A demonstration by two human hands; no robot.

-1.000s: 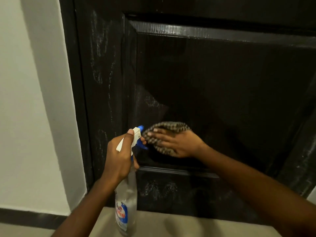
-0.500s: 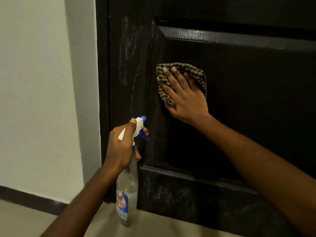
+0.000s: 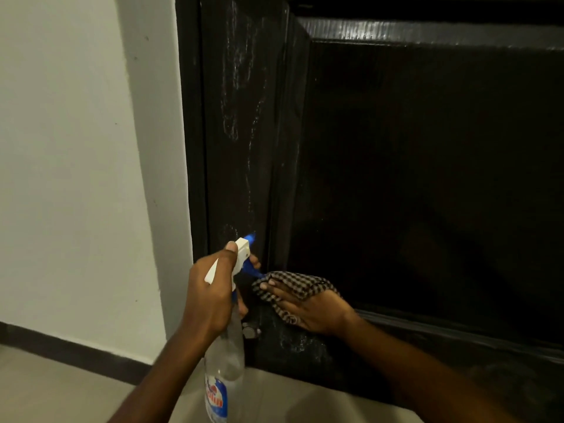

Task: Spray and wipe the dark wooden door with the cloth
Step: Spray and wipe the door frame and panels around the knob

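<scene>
Down from the upper panel, the right hand (image 3: 317,309) now presses the checked cloth (image 3: 293,282) with straight fingers against the dark door (image 3: 427,178) just beside the left hand (image 3: 210,294), which grips the spray bottle (image 3: 225,361); wiping is mid-pass, and the white streaks (image 3: 235,117) above the left hand likely need sweeping next.

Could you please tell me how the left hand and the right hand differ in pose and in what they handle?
The left hand curls round the neck of the spray bottle, thumb on its white head; the right hand lies flat, fingers stretched, on the checked cloth. The left hand carries the spray bottle in front of the door; the right hand presses the checked cloth against it. Both are low on the door.
</scene>
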